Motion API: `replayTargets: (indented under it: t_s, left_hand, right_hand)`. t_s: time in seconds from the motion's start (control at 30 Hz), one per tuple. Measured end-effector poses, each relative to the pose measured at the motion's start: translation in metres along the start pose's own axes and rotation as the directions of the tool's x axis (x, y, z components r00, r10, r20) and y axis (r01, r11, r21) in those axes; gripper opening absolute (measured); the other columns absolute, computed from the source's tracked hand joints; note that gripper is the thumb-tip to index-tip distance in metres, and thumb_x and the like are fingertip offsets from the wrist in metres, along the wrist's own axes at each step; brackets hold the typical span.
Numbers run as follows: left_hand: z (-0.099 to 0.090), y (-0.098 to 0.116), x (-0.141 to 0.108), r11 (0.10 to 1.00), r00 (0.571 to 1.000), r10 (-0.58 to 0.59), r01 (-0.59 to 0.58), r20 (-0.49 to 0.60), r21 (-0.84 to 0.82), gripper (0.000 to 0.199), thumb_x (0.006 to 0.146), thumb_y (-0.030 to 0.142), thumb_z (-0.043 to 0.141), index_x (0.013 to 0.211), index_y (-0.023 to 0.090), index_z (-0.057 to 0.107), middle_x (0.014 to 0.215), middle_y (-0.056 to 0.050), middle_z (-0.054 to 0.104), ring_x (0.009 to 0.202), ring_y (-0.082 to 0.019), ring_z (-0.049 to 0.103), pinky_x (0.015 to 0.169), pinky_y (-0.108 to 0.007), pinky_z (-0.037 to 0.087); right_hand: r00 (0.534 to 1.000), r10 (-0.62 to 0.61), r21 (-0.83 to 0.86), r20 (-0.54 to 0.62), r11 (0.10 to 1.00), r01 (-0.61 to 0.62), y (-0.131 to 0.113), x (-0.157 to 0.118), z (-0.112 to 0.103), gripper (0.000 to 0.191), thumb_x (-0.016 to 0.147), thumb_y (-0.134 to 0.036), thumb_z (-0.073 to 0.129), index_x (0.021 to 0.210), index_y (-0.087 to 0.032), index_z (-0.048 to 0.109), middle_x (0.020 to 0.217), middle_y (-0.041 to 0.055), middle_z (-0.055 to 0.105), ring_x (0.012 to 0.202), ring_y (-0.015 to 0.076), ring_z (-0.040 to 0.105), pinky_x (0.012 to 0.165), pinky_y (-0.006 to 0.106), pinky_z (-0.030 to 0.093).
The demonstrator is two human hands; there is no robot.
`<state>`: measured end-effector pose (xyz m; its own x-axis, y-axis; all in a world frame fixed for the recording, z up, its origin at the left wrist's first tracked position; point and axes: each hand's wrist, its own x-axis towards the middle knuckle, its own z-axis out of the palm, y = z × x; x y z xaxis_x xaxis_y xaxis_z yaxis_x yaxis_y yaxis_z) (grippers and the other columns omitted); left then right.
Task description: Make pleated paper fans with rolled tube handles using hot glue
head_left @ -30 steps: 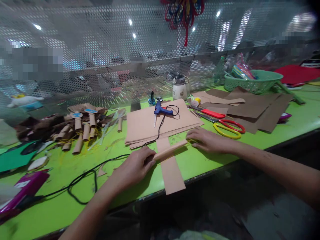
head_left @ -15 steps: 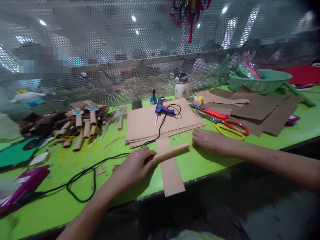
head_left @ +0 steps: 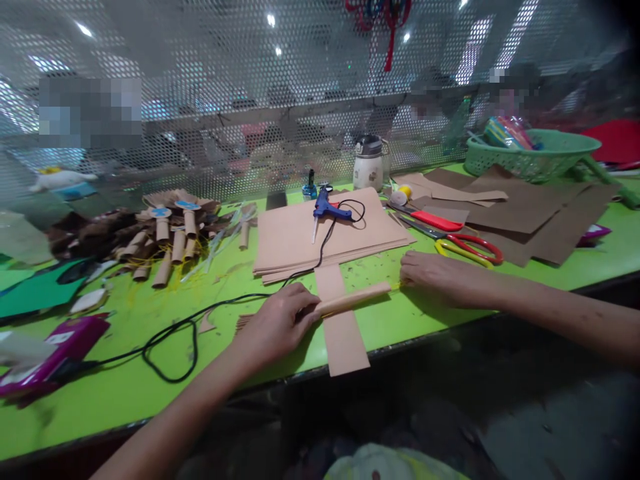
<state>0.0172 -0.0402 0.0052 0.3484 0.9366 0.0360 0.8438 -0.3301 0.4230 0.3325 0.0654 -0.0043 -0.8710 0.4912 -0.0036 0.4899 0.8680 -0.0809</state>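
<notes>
My left hand is closed on the near end of a narrow rolled paper tube. The tube lies slantwise across a flat tan paper strip, which reaches the table's front edge. Yellow string shows between the tube's far end and my right hand, whose fingers are pinched together on it. Behind the tube, a stack of tan paper sheets carries a blue glue gun with a black cord.
Red- and yellow-handled scissors lie beyond my right hand, near brown paper sheets and a green basket. Finished paper tubes with yellow threads are heaped at left. The black cord loops across the green table.
My right hand has moved slightly right, away from the tube's end, and more yellow string shows between them. The left hand still holds the tube. The view has shifted a little.
</notes>
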Motion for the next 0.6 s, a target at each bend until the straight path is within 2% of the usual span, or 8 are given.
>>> replayTargets:
  t_s: [0.27, 0.47, 0.53, 0.6]
  left_hand:
    - [0.014, 0.000, -0.006, 0.995, 0.991, 0.076, -0.068, -0.109, 0.078, 0.028, 0.097, 0.029, 0.046, 0.101, 0.016, 0.071, 0.090, -0.009, 0.059, 0.086, -0.021, 0.057, 0.075, -0.032, 0.047]
    - [0.023, -0.004, -0.009, 0.987, 0.981, 0.123, -0.106, -0.149, 0.121, 0.030, 0.098, 0.027, 0.043, 0.108, 0.015, 0.068, 0.093, -0.011, 0.056, 0.086, -0.021, 0.053, 0.076, -0.035, 0.048]
    - [0.024, -0.005, -0.009, 0.987, 0.979, 0.129, -0.111, -0.157, 0.120, 0.031, 0.099, 0.028, 0.042, 0.110, 0.015, 0.067, 0.093, -0.011, 0.055, 0.085, -0.021, 0.052, 0.075, -0.035, 0.048]
    - [0.024, -0.006, -0.010, 0.987, 0.979, 0.127, -0.108, -0.157, 0.122, 0.032, 0.099, 0.028, 0.041, 0.113, 0.015, 0.067, 0.092, -0.010, 0.054, 0.084, -0.021, 0.051, 0.074, -0.035, 0.047]
  right_hand:
    - [0.998, 0.036, -0.042, -0.054, 0.998, -0.038, 0.001, -0.003, 0.018, 0.022, 0.092, -0.009, 0.042, 0.077, -0.017, 0.056, 0.080, 0.0081, 0.057, 0.073, 0.0203, 0.049, 0.066, 0.031, 0.035]
    - [0.991, 0.114, -0.025, -0.064, 0.993, -0.116, 0.000, -0.009, 0.016, 0.026, 0.096, -0.019, 0.040, 0.080, -0.016, 0.060, 0.081, 0.0098, 0.059, 0.076, 0.0216, 0.052, 0.067, 0.033, 0.039]
    - [0.983, 0.136, -0.013, -0.124, 0.990, -0.138, -0.009, -0.015, 0.010, 0.024, 0.095, -0.022, 0.041, 0.088, -0.015, 0.063, 0.090, 0.0131, 0.060, 0.081, 0.0238, 0.054, 0.071, 0.036, 0.043]
    - [0.964, 0.125, -0.006, -0.233, 0.992, -0.130, -0.026, -0.019, 0.004, 0.023, 0.093, -0.022, 0.043, 0.101, -0.014, 0.063, 0.104, 0.0172, 0.059, 0.093, 0.0279, 0.053, 0.078, 0.041, 0.045]
